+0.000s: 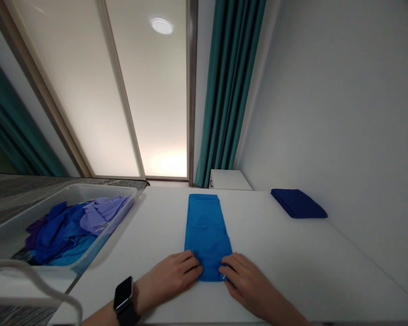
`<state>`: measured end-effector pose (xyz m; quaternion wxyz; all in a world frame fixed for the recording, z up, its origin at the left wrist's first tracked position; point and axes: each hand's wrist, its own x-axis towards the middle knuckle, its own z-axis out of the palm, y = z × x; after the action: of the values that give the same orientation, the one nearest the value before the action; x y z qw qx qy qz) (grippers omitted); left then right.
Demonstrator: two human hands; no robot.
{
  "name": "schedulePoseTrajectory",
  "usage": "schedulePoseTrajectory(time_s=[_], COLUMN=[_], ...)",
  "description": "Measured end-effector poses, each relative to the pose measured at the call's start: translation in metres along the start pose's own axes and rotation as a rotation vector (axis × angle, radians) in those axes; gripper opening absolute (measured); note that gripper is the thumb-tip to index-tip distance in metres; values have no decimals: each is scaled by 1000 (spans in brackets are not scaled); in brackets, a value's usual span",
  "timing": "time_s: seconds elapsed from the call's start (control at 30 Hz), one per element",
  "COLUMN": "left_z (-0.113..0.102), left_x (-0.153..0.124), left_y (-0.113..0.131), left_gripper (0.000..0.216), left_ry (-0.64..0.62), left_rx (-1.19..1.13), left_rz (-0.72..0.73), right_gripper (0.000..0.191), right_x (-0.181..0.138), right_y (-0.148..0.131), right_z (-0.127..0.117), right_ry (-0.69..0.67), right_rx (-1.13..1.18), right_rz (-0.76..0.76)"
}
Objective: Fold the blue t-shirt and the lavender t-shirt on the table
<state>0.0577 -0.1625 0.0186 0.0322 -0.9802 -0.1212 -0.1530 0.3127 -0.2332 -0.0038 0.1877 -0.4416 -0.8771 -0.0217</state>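
Note:
A bright blue cloth (pixel 206 226), folded into a long narrow strip, lies flat on the white table in front of me. At its near left edge, my left hand (pixel 182 270) has its fingers curled and closed on the fabric; a black watch (pixel 123 296) is on that wrist. My right hand (pixel 242 280) pinches the near right corner, where a small whitish mark shows by the fingertips. Both thumbs are partly hidden. Farther off at the right rests a dark navy folded cloth (pixel 297 203), touched by neither hand.
On the left, a translucent plastic bin (pixel 80 188) holds crumpled blue, lilac and purple cloths. The white table (pixel 285 262) meets a wall on the right. A grey curved bar (pixel 37 278) crosses the lower left. Behind stand a small white cabinet (pixel 231 179) and a teal curtain (pixel 229 90).

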Motion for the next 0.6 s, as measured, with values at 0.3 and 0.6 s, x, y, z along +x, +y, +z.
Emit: schedulePoseTrajectory(time_s=[0.3, 0.6], left_z=[-8, -9], left_x=[10, -12], left_y=[-3, -37], left_gripper=[27, 94], left_ry=[42, -66], left_rx=[-391, -351], left_rz=[-245, -234], right_gripper=[44, 41], right_x=[23, 32], right_y=[-1, -1], right_z=[18, -10], right_ry=[14, -137], right_rx=[-15, 269], right_rz=[33, 218])
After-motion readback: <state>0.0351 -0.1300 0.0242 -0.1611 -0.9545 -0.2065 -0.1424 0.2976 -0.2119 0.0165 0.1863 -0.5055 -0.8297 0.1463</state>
